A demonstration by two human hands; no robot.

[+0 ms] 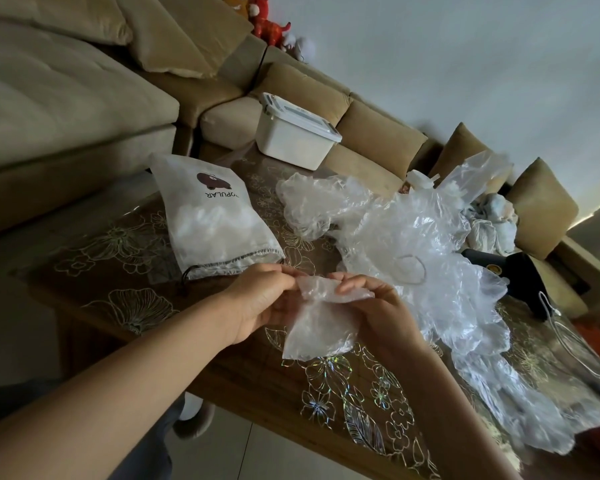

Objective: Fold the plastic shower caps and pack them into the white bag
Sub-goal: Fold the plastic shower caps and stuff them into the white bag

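Low in the middle of the frame, the left hand and right hand each pinch the top edge of a shower cap. They hold it off the table so the slack hangs flat for folding (it looks partly folded, though the clear film hides the layers). Just above the left hand lies the white bag, its drawstring mouth turned toward the hands for easy packing. Right of centre sprawls the pile of loose caps, near the right hand. In the upper centre sits a white lidded box.
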